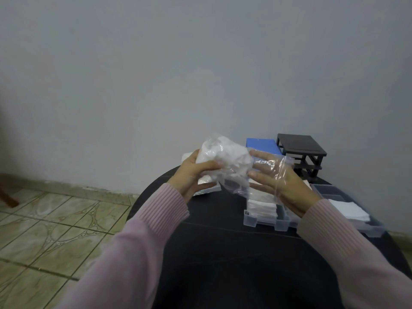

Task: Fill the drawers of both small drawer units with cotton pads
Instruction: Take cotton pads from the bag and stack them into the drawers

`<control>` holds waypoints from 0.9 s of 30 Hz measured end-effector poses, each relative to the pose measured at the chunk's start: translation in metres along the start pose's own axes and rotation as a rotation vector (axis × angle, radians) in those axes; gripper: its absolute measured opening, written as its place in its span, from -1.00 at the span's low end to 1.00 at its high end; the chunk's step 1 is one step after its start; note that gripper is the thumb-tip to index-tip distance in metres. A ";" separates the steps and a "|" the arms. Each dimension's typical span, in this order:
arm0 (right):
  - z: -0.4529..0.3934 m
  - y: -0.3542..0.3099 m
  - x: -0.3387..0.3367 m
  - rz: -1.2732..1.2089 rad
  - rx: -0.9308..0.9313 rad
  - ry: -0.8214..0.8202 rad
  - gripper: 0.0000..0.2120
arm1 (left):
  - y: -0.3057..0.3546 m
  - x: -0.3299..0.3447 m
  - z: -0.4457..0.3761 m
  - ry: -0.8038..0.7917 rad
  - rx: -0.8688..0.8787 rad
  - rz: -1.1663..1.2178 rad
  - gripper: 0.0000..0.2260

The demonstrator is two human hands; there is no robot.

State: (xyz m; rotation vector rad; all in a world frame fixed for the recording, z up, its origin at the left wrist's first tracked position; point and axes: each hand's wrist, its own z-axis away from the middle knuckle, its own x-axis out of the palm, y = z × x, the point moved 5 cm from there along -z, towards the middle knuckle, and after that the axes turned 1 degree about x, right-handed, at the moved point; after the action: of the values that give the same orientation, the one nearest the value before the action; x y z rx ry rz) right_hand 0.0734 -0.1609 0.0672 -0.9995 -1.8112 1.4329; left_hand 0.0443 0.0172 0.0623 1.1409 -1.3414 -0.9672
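I hold a clear plastic bag of white cotton pads above the dark round table. My left hand grips the bag's left end. My right hand is inside the bag's open mouth, fingers straight and reaching toward the pads. Below the hands lies a clear drawer with a stack of white pads in it. A second clear drawer at the right holds more pads. Behind stand a blue drawer unit and a black drawer unit frame without drawers.
A flat white packet lies on the table under my left hand. The wall is close behind the units. Tiled floor lies to the left, with a wooden furniture leg at the far left edge.
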 end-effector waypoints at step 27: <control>-0.003 0.009 0.009 -0.136 0.080 0.074 -0.54 | -0.006 0.004 -0.004 0.094 0.104 -0.238 -0.77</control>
State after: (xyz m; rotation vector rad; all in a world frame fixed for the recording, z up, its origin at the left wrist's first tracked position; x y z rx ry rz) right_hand 0.0726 -0.1508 0.0591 -0.8613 -1.7205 1.3564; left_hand 0.0489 0.0121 0.0577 1.4329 -1.2099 -1.0090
